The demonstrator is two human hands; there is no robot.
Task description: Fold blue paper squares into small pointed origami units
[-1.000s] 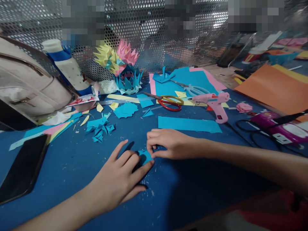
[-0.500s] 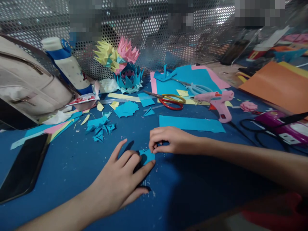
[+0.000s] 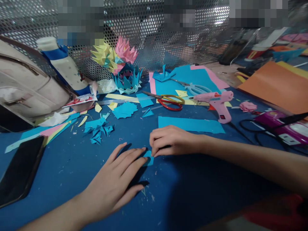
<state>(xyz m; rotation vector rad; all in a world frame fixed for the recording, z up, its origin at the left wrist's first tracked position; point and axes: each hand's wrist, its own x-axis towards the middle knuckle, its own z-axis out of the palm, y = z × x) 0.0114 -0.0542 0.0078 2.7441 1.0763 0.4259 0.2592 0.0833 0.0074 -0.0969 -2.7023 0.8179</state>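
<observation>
A small piece of blue paper (image 3: 149,158) lies on the dark blue tabletop, partly covered by fingers. My left hand (image 3: 120,179) is spread out flat, its index and middle fingertips resting on the paper's left part. At the paper's upper right edge, my right hand (image 3: 168,141) has its thumb and fingers pinched together on the paper. Just beyond the right hand is a long blue paper strip (image 3: 190,124). Several small folded blue paper pieces (image 3: 98,128) sit in a heap to the left.
Scissors (image 3: 168,100), a pink glue gun (image 3: 220,101) with its cord, and pliers (image 3: 194,88) lie farther back. Folded paper flowers (image 3: 126,51), a bottle (image 3: 62,65) and a bag (image 3: 31,83) line the back left. A phone (image 3: 22,170) is at left, a purple power strip (image 3: 284,126) at right.
My left fingers have straightened from a bent pose and now lie flatter over the blue paper. My right hand keeps its pinch at nearly the same spot.
</observation>
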